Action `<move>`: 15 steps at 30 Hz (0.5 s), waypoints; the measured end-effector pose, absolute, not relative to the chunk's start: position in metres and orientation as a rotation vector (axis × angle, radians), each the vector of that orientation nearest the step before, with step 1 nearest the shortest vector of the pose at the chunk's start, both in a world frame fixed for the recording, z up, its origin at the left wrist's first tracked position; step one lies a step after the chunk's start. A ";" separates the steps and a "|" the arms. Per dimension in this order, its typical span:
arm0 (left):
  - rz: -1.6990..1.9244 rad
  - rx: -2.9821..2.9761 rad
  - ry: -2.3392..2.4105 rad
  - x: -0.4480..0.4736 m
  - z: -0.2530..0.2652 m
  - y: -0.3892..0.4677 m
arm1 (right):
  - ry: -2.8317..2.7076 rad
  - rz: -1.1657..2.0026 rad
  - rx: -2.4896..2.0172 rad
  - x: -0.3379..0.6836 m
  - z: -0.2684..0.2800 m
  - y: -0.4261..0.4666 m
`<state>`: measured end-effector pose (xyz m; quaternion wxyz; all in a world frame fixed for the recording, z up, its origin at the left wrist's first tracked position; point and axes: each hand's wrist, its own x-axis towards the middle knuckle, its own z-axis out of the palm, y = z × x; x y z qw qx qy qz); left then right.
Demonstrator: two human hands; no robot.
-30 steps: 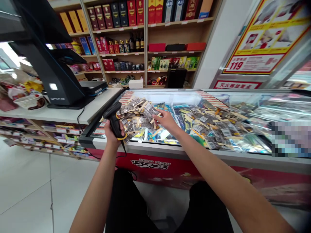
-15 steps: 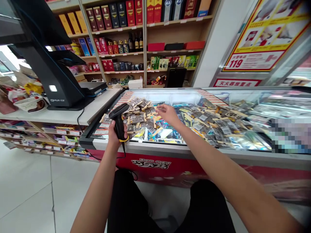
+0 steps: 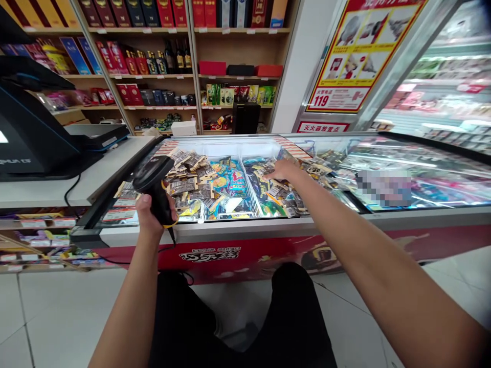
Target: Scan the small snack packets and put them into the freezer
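Observation:
My left hand (image 3: 151,214) is wrapped round the grip of a black and yellow barcode scanner (image 3: 153,176), held upright above the freezer's front edge. A pile of small brown-and-clear snack packets (image 3: 187,186) lies just beyond it on the left of the chest freezer (image 3: 245,232). My right hand (image 3: 284,170) reaches low over another heap of packets (image 3: 282,191) right of a white wire divider (image 3: 250,189). Its fingers point left and look apart, touching or just above the packets; their undersides are hidden. Blue and yellow bags (image 3: 232,181) show between the two heaps.
A counter (image 3: 115,158) with a black checkout terminal (image 3: 42,128) stands at the left. The scanner's cable (image 3: 172,236) hangs by the freezer front. Shelves of boxes and bottles (image 3: 153,61) rise behind. A glass lid (image 3: 422,163) covers the freezer's right side.
The view has turned right. My right hand has moved right, from above the left packets to the heap beyond the divider, uncovering the blue bags. My left hand still holds the scanner.

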<state>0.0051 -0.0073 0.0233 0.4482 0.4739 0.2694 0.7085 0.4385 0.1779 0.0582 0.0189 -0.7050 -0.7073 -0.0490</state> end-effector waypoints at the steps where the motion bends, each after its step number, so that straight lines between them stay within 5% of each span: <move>1: 1.735 1.194 0.664 0.015 0.025 -0.009 | -2.171 -0.124 -2.246 0.438 0.058 0.179; 7: 1.610 1.297 0.653 0.068 0.020 -0.007 | -2.012 -0.047 -2.360 0.426 0.067 0.175; 10: 1.554 1.278 0.648 0.077 0.014 -0.005 | -1.998 -0.122 -2.145 0.420 0.064 0.170; 15: 1.483 1.229 0.609 0.074 0.009 -0.006 | -1.845 0.221 -1.647 0.405 0.061 0.168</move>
